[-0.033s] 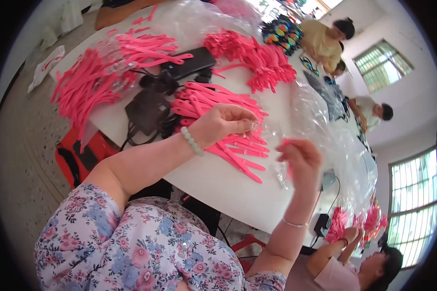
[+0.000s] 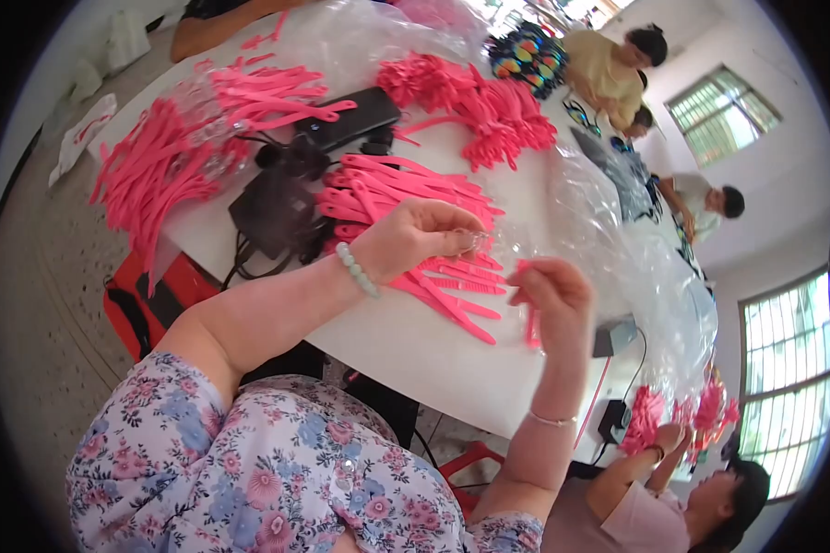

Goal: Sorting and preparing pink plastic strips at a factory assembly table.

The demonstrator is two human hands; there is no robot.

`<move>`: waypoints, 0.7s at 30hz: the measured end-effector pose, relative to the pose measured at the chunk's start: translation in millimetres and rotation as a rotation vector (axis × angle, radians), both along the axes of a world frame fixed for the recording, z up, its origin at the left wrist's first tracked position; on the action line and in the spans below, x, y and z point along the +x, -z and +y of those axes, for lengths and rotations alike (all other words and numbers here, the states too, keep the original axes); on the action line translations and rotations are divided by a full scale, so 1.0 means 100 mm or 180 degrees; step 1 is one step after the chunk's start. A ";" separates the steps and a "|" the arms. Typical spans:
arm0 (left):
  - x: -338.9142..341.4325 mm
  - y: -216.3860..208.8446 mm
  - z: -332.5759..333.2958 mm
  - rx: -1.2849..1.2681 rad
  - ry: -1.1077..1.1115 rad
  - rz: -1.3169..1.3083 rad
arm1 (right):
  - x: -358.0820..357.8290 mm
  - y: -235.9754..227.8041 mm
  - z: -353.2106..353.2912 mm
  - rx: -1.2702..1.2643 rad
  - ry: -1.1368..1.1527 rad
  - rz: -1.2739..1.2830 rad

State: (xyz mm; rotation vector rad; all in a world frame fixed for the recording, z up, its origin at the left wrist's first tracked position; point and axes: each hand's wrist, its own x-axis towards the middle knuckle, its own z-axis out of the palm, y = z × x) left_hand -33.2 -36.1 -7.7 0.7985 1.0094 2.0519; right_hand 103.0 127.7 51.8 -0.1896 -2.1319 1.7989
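Over the near middle of the white table [image 2: 378, 355], my left hand [image 2: 415, 241] pinches a small clear plastic piece [image 2: 477, 241] between thumb and fingertips. To its right, my right hand [image 2: 560, 293] is closed on a pink strap [image 2: 533, 324], whose end hangs below the fingers. The two hands are apart. Beneath my left hand lies a fanned pile of pink straps [image 2: 373, 189]. More small clear pieces [image 2: 512, 241] appear to lie on the table between the hands, too blurred to make out well.
Pink straps with clear parts [image 2: 148, 175] spill over the table's left edge. Close by are a black case [image 2: 350, 118] and a dark boxy device [image 2: 272, 217] with cables. Pink bundles [image 2: 489, 106] lie farther back. Clear plastic bags [image 2: 609, 221] spread rightward; people [image 2: 609, 69] sit around.
My right hand has moved slightly left, nearer my left hand, with the pink strap. The left hand keeps its pinch on the clear piece. The whole view has shifted a little.
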 end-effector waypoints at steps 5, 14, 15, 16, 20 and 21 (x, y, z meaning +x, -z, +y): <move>0.12 -0.02 0.03 -0.0099 0.0267 0.0141 | -0.01 0.33 0.03 -0.0794 -0.0171 -0.0220; 0.19 0.01 0.06 -0.0249 0.0404 -0.0263 | -0.03 0.51 0.05 -0.1348 -0.0655 -0.0462; 0.20 0.02 0.06 -0.0232 0.0493 -0.0456 | -0.04 0.54 0.03 -0.1478 -0.0702 -0.0399; 0.19 0.04 0.06 -0.0235 0.0507 -0.0452 | -0.05 0.55 0.02 -0.1600 -0.0743 -0.0333; 0.19 0.10 0.07 -0.0085 0.0669 -0.0634 | -0.09 0.58 -0.01 -0.1646 -0.0785 -0.0393; 0.20 0.10 0.07 -0.0080 0.0590 -0.0650 | -0.10 0.58 -0.02 -0.1591 -0.0724 -0.0467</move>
